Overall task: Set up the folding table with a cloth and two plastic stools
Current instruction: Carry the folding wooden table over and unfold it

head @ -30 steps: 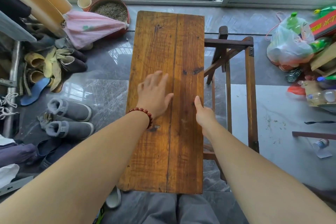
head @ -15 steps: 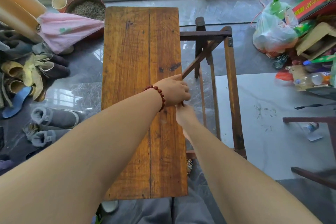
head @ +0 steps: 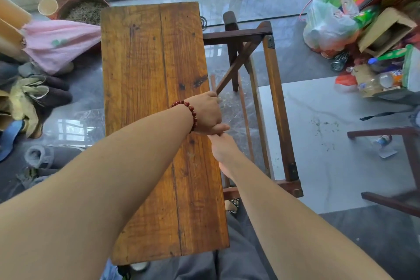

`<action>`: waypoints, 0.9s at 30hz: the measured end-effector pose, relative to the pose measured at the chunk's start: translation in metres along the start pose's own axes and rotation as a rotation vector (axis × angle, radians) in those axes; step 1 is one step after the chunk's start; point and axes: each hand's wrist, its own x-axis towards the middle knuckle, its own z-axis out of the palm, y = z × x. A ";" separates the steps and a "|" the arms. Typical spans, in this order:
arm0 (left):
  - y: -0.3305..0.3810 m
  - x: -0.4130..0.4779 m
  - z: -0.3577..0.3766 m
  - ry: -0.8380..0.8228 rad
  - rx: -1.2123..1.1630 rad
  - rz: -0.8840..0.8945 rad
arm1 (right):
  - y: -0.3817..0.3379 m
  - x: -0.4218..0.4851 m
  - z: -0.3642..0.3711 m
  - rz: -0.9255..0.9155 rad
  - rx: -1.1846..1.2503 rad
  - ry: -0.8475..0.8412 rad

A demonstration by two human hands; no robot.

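A long wooden tabletop board (head: 154, 88) lies across the middle of the view, over the left part of a dark wooden folding frame (head: 275, 88). My left hand (head: 206, 112), with a red bead bracelet on the wrist, grips the board's right edge with curled fingers. My right hand (head: 223, 148) reaches under that same edge just below the left hand; its fingers are hidden under the board. No cloth or plastic stool is in view.
Shoes and slippers (head: 34, 98) crowd the floor at left, beside a pink bag (head: 59, 45) and a pot (head: 84, 10). A plastic bag of bottles (head: 329, 22) and boxes (head: 386, 27) pile at right. Another dark wooden frame (head: 397, 166) stands at the right edge.
My left hand left the flat of the board and took hold of its right edge. My right hand slid under that edge. The view shifted right.
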 end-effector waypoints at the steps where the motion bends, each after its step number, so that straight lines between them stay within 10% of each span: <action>1: 0.002 0.001 -0.002 0.006 -0.003 0.002 | 0.001 -0.002 -0.001 -0.006 0.030 -0.007; 16: 0.009 0.003 -0.005 0.017 0.095 -0.067 | 0.023 -0.007 -0.030 0.073 0.480 -0.096; 27: 0.016 0.000 -0.011 0.010 0.136 -0.094 | 0.024 -0.014 -0.043 -0.313 -0.290 0.217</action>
